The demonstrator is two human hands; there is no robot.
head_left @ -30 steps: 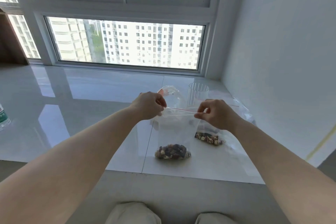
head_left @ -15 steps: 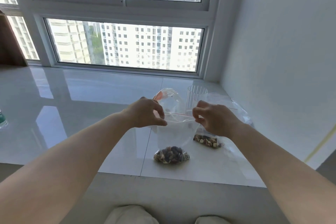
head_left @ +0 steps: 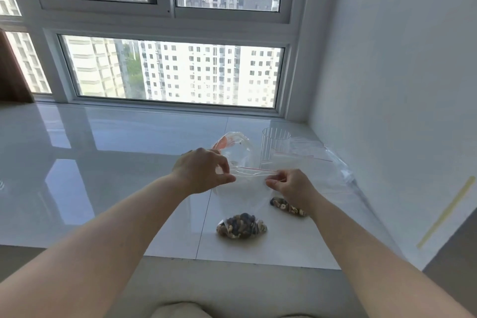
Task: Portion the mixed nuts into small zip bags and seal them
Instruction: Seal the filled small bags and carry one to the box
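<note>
A person holds a small clear plastic zip bag with a red sealing strip [head_left: 245,196] upright over a glossy white tiled counter [head_left: 103,162] below a large white-framed window [head_left: 175,72]. The left hand [head_left: 204,174] pinches the bag's top edge at its left end between thumb and curled fingers; the right hand [head_left: 290,186] pinches the same edge at its right end, fingers likewise curled round the strip. The red strip runs taut between the two hands. The bag hangs down from that edge, and its bottom, filled with a dark heap of mixed nuts [head_left: 241,226], rests on the counter near the front edge. Whether the strip is fully pressed closed cannot be told.

Just to the right of it, partly hidden behind the right wrist, lies a second clear zip bag holding a brown portion of nuts [head_left: 287,208], flat on the counter. Farther back, behind the hands, stands a clear ribbed plastic cup [head_left: 275,144], upright. To the left of the cup a larger crumpled clear plastic bag with an orange-red patch [head_left: 232,144] rises behind the left hand. To the right of the cup, a loose pile of empty clear zip bags with red strips [head_left: 307,157] lies against the white wall [head_left: 400,85]. A pale yellow strip of tape [head_left: 446,210] runs slantwise low on that wall.
</note>
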